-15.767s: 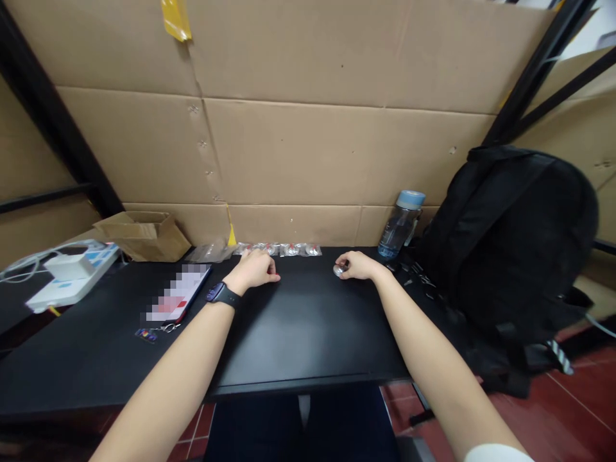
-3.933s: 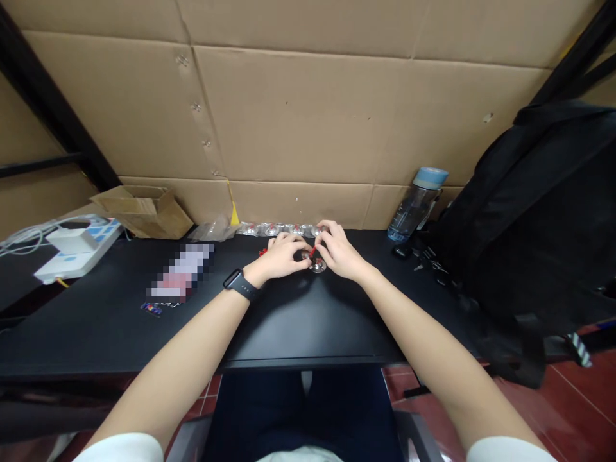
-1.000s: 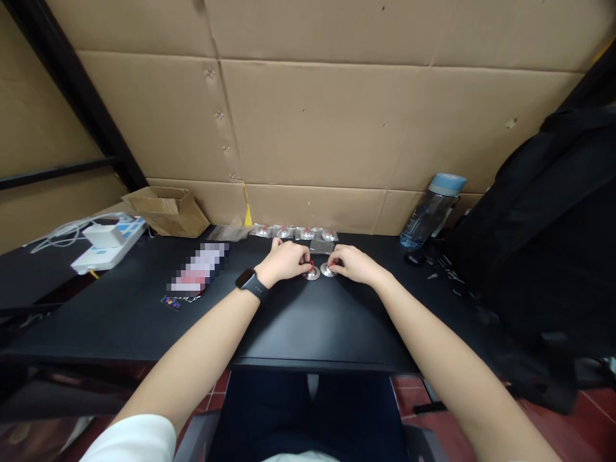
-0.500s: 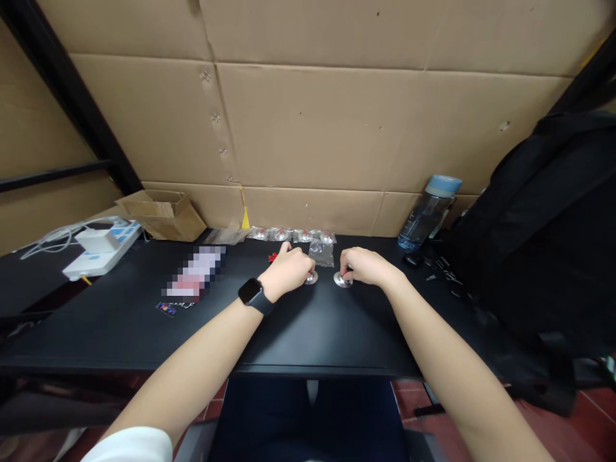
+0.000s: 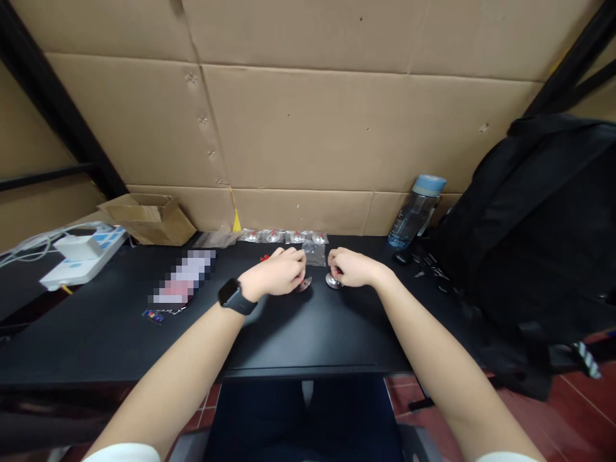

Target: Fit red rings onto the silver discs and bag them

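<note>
My left hand, with a black smartwatch on its wrist, is closed on a small silvery cymbal tilted on edge just above the black desk. Opposite it, my right hand pinches a second small cymbal from above; it lies nearly flat, and the fingers hide its centre. A narrow gap separates the two discs. Behind my left hand a small red piece is partly visible. Several bagged silver discs with red centres line the back of the desk, near a clear plastic bag.
At the left are an open cardboard box, a white power strip with cables, and a blurred-out flat item. On the right stand a water bottle, keys and a black backpack. Cardboard walls the back.
My left hand has tipped its cymbal from nearly flat to a steep tilt. My right hand's cymbal stays low at the desk. The whole view has shifted slightly.
</note>
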A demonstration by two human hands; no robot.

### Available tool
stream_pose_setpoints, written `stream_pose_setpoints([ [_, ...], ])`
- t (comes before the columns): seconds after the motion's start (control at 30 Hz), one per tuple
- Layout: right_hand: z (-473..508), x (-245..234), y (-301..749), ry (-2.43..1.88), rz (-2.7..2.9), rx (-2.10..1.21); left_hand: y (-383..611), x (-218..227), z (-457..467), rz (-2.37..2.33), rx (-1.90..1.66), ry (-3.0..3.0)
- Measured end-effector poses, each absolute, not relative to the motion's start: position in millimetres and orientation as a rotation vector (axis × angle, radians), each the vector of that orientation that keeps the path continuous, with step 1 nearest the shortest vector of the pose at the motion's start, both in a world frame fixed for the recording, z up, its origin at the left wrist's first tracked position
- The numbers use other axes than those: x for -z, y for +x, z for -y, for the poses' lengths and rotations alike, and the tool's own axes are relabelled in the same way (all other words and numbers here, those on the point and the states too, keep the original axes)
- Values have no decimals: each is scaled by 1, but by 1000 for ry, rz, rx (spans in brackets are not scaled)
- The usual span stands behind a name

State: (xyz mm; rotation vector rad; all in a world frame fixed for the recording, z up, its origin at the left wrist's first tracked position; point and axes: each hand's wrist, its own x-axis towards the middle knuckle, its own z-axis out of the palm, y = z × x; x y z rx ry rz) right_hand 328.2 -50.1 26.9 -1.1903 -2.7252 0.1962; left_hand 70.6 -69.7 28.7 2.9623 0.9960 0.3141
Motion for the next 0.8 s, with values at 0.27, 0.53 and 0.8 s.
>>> stream_pose_setpoints([
  [0.27,52,-44,319,-915,2212,-353,68,-35,61,-1195,-801,2832],
  [0.53,52,-42,308,-868,1914,-494,74,-26,53,-1271,-1103,2546],
  [0.8,48,-19,291,-769,1770,-791,87,-23,60,-1235,-1151,2479],
])
